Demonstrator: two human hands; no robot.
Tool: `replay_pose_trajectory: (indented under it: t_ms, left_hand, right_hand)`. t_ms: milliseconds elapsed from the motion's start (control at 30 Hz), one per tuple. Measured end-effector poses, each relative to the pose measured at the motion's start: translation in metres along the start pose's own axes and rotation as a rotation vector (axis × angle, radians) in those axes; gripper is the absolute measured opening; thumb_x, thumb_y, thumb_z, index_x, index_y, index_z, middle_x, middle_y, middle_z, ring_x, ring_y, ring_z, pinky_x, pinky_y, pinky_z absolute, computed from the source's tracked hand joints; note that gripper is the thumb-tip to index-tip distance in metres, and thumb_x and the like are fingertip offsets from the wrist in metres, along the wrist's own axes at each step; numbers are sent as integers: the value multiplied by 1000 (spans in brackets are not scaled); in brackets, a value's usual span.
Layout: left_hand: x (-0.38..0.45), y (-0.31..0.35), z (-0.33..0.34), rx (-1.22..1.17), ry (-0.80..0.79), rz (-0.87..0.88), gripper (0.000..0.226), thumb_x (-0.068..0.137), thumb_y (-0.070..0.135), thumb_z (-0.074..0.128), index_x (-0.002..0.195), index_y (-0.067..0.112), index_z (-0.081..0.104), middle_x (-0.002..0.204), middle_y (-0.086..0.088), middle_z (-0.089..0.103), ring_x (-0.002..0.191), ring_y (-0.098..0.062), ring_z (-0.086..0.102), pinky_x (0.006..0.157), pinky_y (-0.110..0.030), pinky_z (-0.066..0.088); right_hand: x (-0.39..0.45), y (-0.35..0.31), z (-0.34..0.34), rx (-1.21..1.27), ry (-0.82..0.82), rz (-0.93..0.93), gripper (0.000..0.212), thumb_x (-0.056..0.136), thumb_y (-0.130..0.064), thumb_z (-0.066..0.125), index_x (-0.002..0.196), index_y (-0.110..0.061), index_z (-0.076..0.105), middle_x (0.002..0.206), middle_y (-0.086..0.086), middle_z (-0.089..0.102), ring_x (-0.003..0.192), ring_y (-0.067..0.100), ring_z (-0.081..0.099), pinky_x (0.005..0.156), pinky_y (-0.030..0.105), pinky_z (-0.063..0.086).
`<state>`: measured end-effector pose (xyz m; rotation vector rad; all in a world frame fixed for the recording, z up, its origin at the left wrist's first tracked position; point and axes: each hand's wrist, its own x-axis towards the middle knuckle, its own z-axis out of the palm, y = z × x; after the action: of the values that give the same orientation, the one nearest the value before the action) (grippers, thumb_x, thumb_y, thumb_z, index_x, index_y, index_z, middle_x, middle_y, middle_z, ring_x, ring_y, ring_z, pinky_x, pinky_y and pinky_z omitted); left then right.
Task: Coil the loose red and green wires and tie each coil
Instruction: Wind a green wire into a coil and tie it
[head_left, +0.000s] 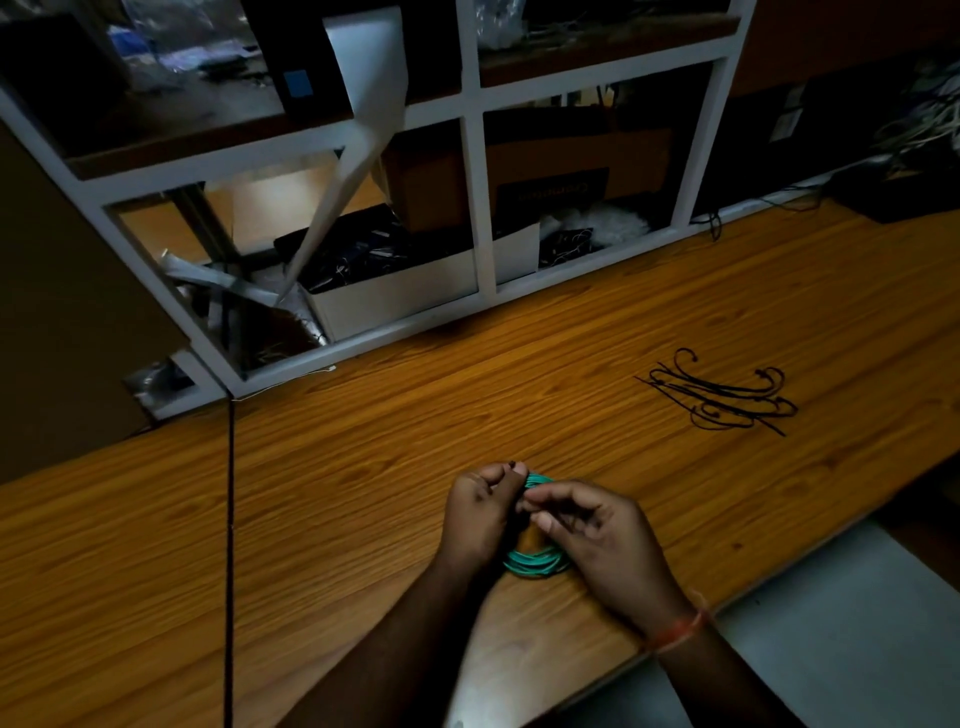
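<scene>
A green wire coil (535, 562) stands on edge on the wooden table (363, 493), held between both hands. My left hand (480, 512) grips the coil's left side with curled fingers, thumb near the top. My right hand (597, 540) curls round the coil's right side, its fingertips pinching at the top of the coil. Most of the coil is hidden behind the hands. No red wire is in view.
A loose pile of black cable ties (722, 397) lies on the table to the far right. A white shelf unit (467, 156) with boxes and clutter stands along the far edge. A thin black cord (230, 519) runs down the left.
</scene>
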<state>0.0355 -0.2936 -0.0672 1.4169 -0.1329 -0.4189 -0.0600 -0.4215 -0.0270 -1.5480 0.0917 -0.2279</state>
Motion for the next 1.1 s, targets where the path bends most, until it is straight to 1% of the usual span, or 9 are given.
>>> replay_pose_trajectory:
  t_ms: [167, 300, 433, 533, 667, 733, 800, 933, 1100]
  left_hand:
    - [-1, 4, 0, -43, -24, -43, 30, 98, 28, 65, 101, 0, 75, 69, -14, 53, 63, -21, 49, 59, -27, 39]
    - [-1, 3, -2, -64, -62, -71, 48, 98, 33, 63, 89, -13, 58, 58, -7, 43, 52, -17, 36, 48, -25, 27]
    - [-1, 2, -2, -96, -120, -67, 38, 98, 30, 63, 103, -6, 72, 86, -27, 64, 81, -37, 55, 72, -39, 42]
    - [0, 5, 0, -41, -125, -86, 32, 95, 32, 63, 75, 9, 71, 67, -14, 58, 64, -22, 47, 59, -32, 33]
    - [3, 4, 1, 25, -122, -84, 40, 94, 35, 61, 62, 12, 57, 52, -4, 39, 51, -15, 28, 52, -39, 14]
    - [4, 2, 1, 22, -125, -85, 38, 94, 35, 62, 65, 11, 55, 52, -3, 39, 52, -14, 28, 54, -43, 13]
    - [4, 2, 1, 28, -123, -95, 39, 92, 36, 64, 73, 2, 56, 53, -3, 38, 52, -14, 28, 54, -42, 14]
    - [3, 4, 2, 8, -129, -107, 47, 92, 34, 64, 75, -9, 53, 62, -9, 39, 56, -16, 29, 59, -46, 14]
    - [0, 7, 2, 23, -122, -95, 33, 95, 27, 58, 68, 10, 54, 53, -2, 39, 52, -14, 28, 54, -35, 18]
  right_hand:
    - [7, -2, 4, -26, 113, -65, 23, 92, 4, 67, 100, -14, 79, 103, 1, 75, 105, 12, 70, 90, 22, 53]
    - [9, -4, 5, 37, 138, -103, 23, 94, 3, 64, 97, -14, 79, 109, 4, 72, 109, 17, 68, 88, 21, 53]
    - [8, -9, 11, 139, 117, 16, 25, 96, -1, 63, 112, -17, 72, 94, 11, 77, 87, 19, 74, 69, 20, 53]
    - [11, -10, 15, 133, 270, 58, 31, 92, -1, 69, 117, -17, 60, 84, 11, 76, 75, 18, 74, 64, 22, 53]
    - [18, 1, 16, -227, 424, -1, 13, 88, -5, 75, 92, -17, 72, 75, -5, 74, 72, 7, 73, 67, 26, 59]
    - [20, 1, 18, -471, 426, -102, 13, 87, -8, 76, 94, -18, 78, 80, -10, 74, 75, 1, 69, 67, 16, 55]
    - [21, -1, 19, -652, 417, -223, 14, 85, -10, 77, 96, -17, 80, 85, -6, 74, 76, 4, 67, 68, 17, 52]
    - [23, 2, 19, -790, 389, -301, 12, 87, -16, 74, 97, -17, 80, 87, 1, 71, 73, 16, 67, 64, 29, 55]
    - [25, 1, 20, -871, 367, -295, 10, 84, -19, 73, 93, -19, 79, 84, 3, 69, 68, 21, 66, 59, 28, 52]
